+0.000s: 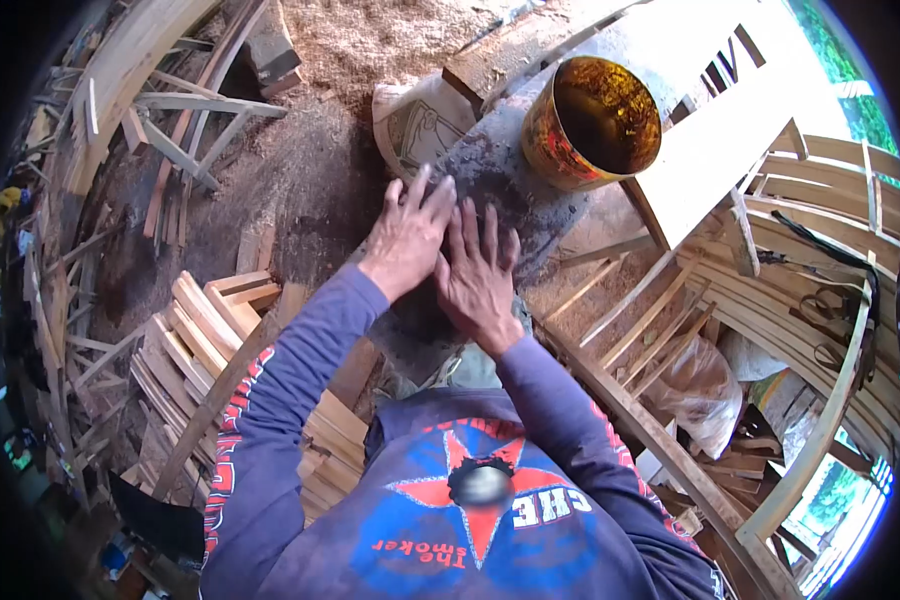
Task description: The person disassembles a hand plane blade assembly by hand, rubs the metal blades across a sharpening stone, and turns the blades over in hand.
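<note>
My left hand and my right hand lie side by side, almost touching, over a dark-stained workbench top. The fingers of both hands are stretched out, the left ones slightly bent and a bit blurred. Neither hand visibly holds anything; what may lie under the palms is hidden. Just beyond my right hand stands an open round tin with an orange and yellow outside and a brown-stained inside. A pale curved piece with a printed drawing sits past my left fingertips.
A large white board extends to the right. Stacked wooden slats lie at the left, with a small wooden frame above them. Wooden rails and a clear plastic bag are at the right. Sawdust covers the ground ahead.
</note>
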`<state>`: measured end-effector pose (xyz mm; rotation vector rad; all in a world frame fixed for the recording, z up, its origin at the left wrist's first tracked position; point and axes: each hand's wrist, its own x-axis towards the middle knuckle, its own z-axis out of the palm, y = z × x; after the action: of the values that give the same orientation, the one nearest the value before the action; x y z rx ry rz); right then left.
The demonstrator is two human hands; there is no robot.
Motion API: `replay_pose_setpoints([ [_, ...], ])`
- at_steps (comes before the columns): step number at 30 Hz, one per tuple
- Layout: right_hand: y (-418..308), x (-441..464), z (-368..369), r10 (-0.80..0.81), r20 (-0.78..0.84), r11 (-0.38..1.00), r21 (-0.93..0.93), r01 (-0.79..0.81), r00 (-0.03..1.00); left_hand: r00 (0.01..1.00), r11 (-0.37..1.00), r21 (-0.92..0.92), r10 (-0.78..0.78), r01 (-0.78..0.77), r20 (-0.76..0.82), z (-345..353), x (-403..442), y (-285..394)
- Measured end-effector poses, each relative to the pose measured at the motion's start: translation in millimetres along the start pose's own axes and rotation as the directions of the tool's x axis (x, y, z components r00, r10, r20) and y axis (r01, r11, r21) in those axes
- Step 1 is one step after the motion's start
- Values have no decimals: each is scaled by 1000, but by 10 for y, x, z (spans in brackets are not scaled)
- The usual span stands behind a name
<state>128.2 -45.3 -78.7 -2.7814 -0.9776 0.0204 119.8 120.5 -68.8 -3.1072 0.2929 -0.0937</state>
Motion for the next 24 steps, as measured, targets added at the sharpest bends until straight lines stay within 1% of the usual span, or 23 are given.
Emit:
replay_pose_setpoints([
  [2, 7, -322, -29, 1, 34, 996, 89, -4, 999, 999, 995, -101, 25, -22, 36, -64, -240, 169],
  [4, -57, -421, -98, -4, 51, 996, 84, 0, 999, 1000, 991, -132, 13, -16, -27, -132, -318, 314],
  [5, -16, -326, -14, -6, 31, 999, 39, 5, 1000, 1000, 994, -107, 7, -8, -1, -65, -248, 257],
  [6, 1, -147, -22, -3, 26, 1000, -5, 3, 1000, 999, 996, -93, 5, -2, 34, -171, -68, 161],
  [7, -15, -2, -61, -4, -6, 997, -76, 3, 1000, 1000, 997, -72, -3, 1, -29, -88, 48, 56],
  [8, -16, 26, -48, -4, -25, 997, -74, 2, 1000, 998, 999, -38, 21, -23, -53, -19, 72, 9],
  [10, 24, -245, -36, -14, 5, 999, 38, 14, 1000, 999, 994, -104, 43, -40, 27, -145, -134, 172],
  [12, -8, -575, 67, -25, 12, 999, -28, 25, 1000, 997, 972, -236, -5, -13, -78, 123, -442, 404],
  [14, -52, -143, -80, 17, 71, 995, -104, -9, 997, 998, 989, -149, -5, 15, 67, -212, -69, 168],
  [15, -70, -96, -44, 12, 44, 981, -194, -3, 999, 1000, 995, -96, 0, -2, -15, -40, -58, 115],
  [16, -66, -190, -47, 1, 36, 981, -195, 7, 999, 1000, 996, -89, -9, 7, -22, -48, -142, 160],
  [18, -20, -574, -48, -7, 55, 999, -44, 10, 998, 1000, 955, -297, -21, 26, 21, -125, -419, 388],
  [19, -84, -623, -109, 12, 29, 998, 60, -14, 1000, 998, 938, -345, -44, 25, -49, -118, -477, 452],
  [20, -71, -546, -62, 16, 44, 997, 78, -19, 999, 998, 939, -345, -39, 19, -50, 4, -408, 388],
  [22, -60, -211, -91, 13, 35, 997, -76, -11, 999, 999, 971, -238, -27, 22, -18, -107, -131, 221],
  [23, -63, -143, -107, 7, 30, 992, -123, -3, 1000, 999, 981, -192, -30, 22, -41, -12, -85, 175],
  [24, -66, -249, -109, -3, 30, 992, -124, 6, 1000, 998, 981, -191, -39, 30, -43, -10, -179, 234],
])
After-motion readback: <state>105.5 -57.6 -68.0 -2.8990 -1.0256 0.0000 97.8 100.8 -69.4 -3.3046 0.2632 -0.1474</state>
